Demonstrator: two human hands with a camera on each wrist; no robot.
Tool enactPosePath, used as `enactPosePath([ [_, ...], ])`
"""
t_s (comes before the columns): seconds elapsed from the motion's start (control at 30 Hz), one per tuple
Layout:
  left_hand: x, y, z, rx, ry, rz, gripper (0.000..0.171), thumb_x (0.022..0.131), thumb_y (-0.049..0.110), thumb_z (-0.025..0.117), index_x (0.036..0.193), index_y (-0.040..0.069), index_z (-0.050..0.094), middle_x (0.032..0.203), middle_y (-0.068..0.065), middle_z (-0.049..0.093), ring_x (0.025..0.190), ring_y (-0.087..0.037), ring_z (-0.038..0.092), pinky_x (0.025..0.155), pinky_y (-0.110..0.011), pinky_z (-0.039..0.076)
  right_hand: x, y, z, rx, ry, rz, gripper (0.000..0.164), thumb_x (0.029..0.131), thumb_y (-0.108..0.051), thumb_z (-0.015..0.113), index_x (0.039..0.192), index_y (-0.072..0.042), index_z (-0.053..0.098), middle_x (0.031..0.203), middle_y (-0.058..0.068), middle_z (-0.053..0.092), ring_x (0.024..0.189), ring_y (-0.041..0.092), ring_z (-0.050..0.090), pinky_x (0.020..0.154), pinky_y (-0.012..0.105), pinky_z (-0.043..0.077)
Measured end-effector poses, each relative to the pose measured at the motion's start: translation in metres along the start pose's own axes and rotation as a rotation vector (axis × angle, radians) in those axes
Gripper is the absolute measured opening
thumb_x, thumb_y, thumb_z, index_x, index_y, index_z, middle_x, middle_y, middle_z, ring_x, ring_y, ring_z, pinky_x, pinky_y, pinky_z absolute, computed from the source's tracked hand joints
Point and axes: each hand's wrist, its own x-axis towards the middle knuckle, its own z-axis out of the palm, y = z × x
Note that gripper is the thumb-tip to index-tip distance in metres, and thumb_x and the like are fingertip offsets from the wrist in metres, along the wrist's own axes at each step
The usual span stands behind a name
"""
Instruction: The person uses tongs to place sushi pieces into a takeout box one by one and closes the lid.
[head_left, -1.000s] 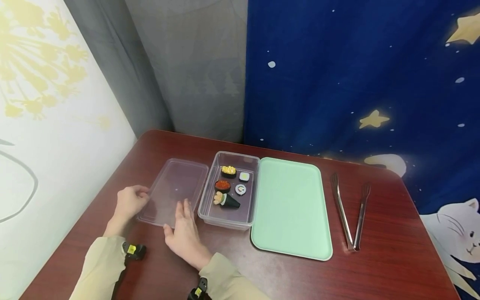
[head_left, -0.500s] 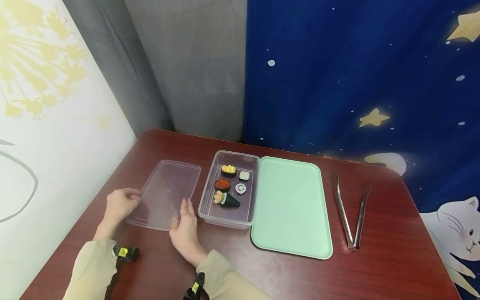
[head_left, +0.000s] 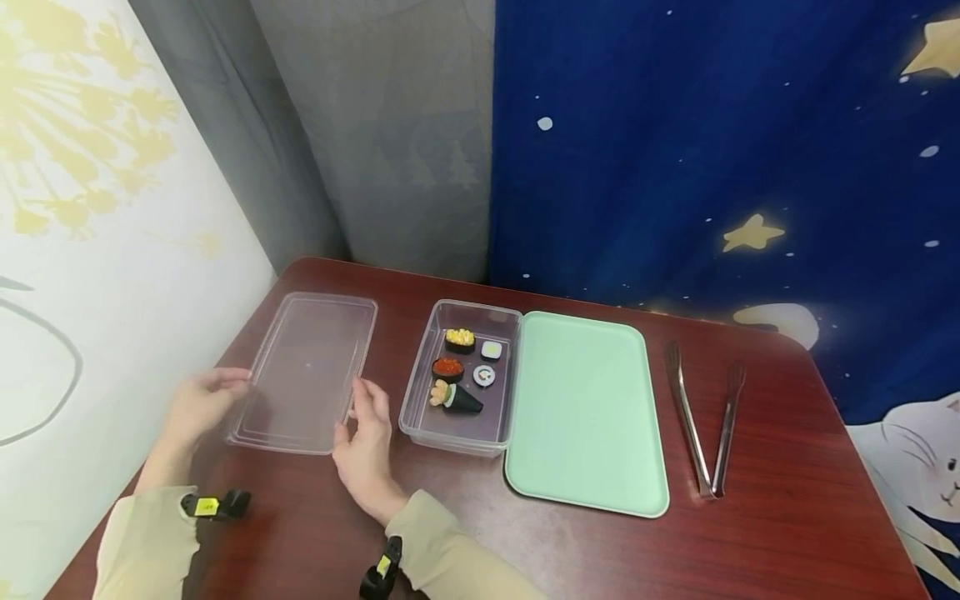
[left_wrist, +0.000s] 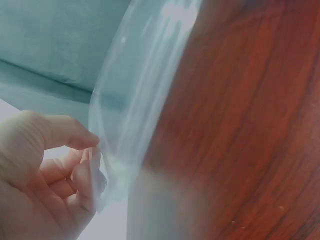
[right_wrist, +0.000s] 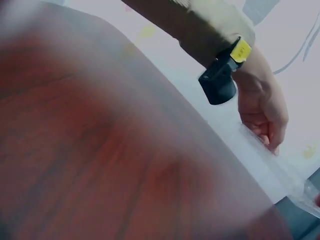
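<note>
A clear plastic lid is held between both hands at the left of the head view. My left hand pinches its left edge between thumb and curled fingers, plain in the left wrist view, where the lid overlaps the table. At the opposite edge, my right hand grips the lid with thumb and fingers. Beside it stands an uncovered clear plastic box. Inside are several toy sushi pieces: a corn-topped one, a red roe one, a cone-shaped hand roll and two small rolls.
A pale green tray lies right of the box, touching its side. Farther right, metal tongs lie spread on the dark red table. A white wall is close on the left, with grey and blue curtains behind the table.
Both hands have moved left with the lid, away from the box. The right hand's fingers, earlier extended over the lid, now bend around its right edge. Box, tray and tongs stay put.
</note>
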Motion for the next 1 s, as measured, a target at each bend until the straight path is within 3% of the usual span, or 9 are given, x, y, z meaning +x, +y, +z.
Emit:
enactPosePath([
  [0.1, -0.001, 0.002, -0.004, -0.043, 0.031, -0.009, 0.033, 0.091, 0.014, 0.055, 0.112, -0.011, 0.059, 0.093, -0.020, 0.066, 0.072, 0.001, 0.051, 0.060, -0.021, 0.045, 0.008, 0.000, 0.000, -0.001, 0.041, -0.054, 0.063, 0.067, 0.023, 0.061, 0.128, 0.012, 0.047, 0.109, 0.017, 0.050, 0.081, 0.021, 0.059, 0.071, 0.011, 0.047],
  [0.2, -0.003, 0.004, -0.006, -0.096, 0.100, 0.011, 0.031, 0.089, 0.013, 0.057, 0.108, -0.011, 0.060, 0.082, 0.000, 0.066, 0.067, 0.009, 0.050, 0.058, -0.014, 0.044, 0.017, -0.002, -0.001, 0.003, 0.085, -0.084, 0.060, 0.066, 0.023, 0.060, 0.123, 0.009, 0.051, 0.100, 0.015, 0.053, 0.078, 0.019, 0.059, 0.070, 0.009, 0.047],
  [0.33, -0.007, 0.008, -0.005, -0.216, 0.217, 0.066, 0.017, 0.086, 0.008, 0.062, 0.097, -0.005, 0.064, 0.073, 0.020, 0.058, 0.066, 0.009, 0.051, 0.058, -0.008, 0.041, 0.030, -0.007, -0.004, 0.022, 0.129, -0.096, 0.050, 0.066, 0.022, 0.061, 0.112, 0.003, 0.058, 0.091, 0.011, 0.055, 0.074, 0.016, 0.058, 0.068, 0.010, 0.047],
  [0.47, -0.011, 0.016, -0.005, -0.255, 0.296, 0.089, 0.005, 0.084, 0.005, 0.064, 0.089, 0.004, 0.063, 0.072, 0.029, 0.055, 0.069, 0.010, 0.052, 0.064, -0.005, 0.041, 0.040, -0.011, -0.008, 0.005, 0.166, -0.107, 0.037, 0.068, 0.019, 0.062, 0.098, -0.002, 0.060, 0.084, 0.008, 0.056, 0.072, 0.015, 0.059, 0.067, 0.009, 0.046],
  [0.6, -0.010, 0.022, -0.002, -0.335, 0.394, 0.075, 0.011, 0.080, -0.002, 0.067, 0.082, 0.008, 0.065, 0.074, 0.025, 0.057, 0.075, 0.007, 0.054, 0.070, -0.005, 0.041, 0.045, -0.013, -0.010, 0.016, 0.196, -0.099, 0.025, 0.072, 0.016, 0.064, 0.087, -0.004, 0.060, 0.084, 0.007, 0.058, 0.072, 0.015, 0.059, 0.065, 0.010, 0.046],
  [0.73, -0.010, 0.025, 0.000, -0.396, 0.500, 0.178, 0.015, 0.076, -0.013, 0.065, 0.079, 0.002, 0.067, 0.076, 0.022, 0.059, 0.077, 0.003, 0.056, 0.072, -0.008, 0.045, 0.048, -0.015, -0.012, 0.095, 0.217, -0.072, 0.015, 0.077, 0.008, 0.069, 0.082, -0.005, 0.063, 0.089, 0.007, 0.060, 0.080, 0.018, 0.060, 0.068, 0.016, 0.048],
  [0.9, -0.012, 0.026, -0.001, -0.430, 0.569, 0.294, 0.017, 0.079, -0.009, 0.063, 0.079, 0.008, 0.065, 0.079, 0.024, 0.059, 0.077, 0.005, 0.054, 0.072, -0.010, 0.038, 0.053, -0.024, -0.017, 0.172, 0.234, -0.062, 0.009, 0.078, 0.001, 0.073, 0.085, -0.001, 0.070, 0.089, 0.012, 0.061, 0.082, 0.023, 0.060, 0.069, 0.020, 0.052],
  [0.93, -0.012, 0.027, -0.002, -0.456, 0.575, 0.323, 0.013, 0.079, -0.007, 0.063, 0.079, 0.006, 0.065, 0.081, 0.023, 0.060, 0.077, 0.004, 0.055, 0.072, -0.012, 0.037, 0.054, -0.028, -0.019, 0.191, 0.231, -0.054, 0.010, 0.077, 0.002, 0.073, 0.087, 0.000, 0.070, 0.088, 0.014, 0.061, 0.080, 0.024, 0.061, 0.068, 0.022, 0.053],
  [1.0, -0.012, 0.029, -0.002, -0.637, 0.563, 0.406, 0.006, 0.079, -0.010, 0.061, 0.077, -0.004, 0.063, 0.083, 0.013, 0.065, 0.079, -0.002, 0.058, 0.073, -0.014, 0.040, 0.056, -0.035, -0.022, 0.228, 0.213, -0.015, 0.013, 0.077, 0.003, 0.073, 0.090, 0.004, 0.071, 0.085, 0.016, 0.063, 0.077, 0.026, 0.063, 0.067, 0.023, 0.054],
])
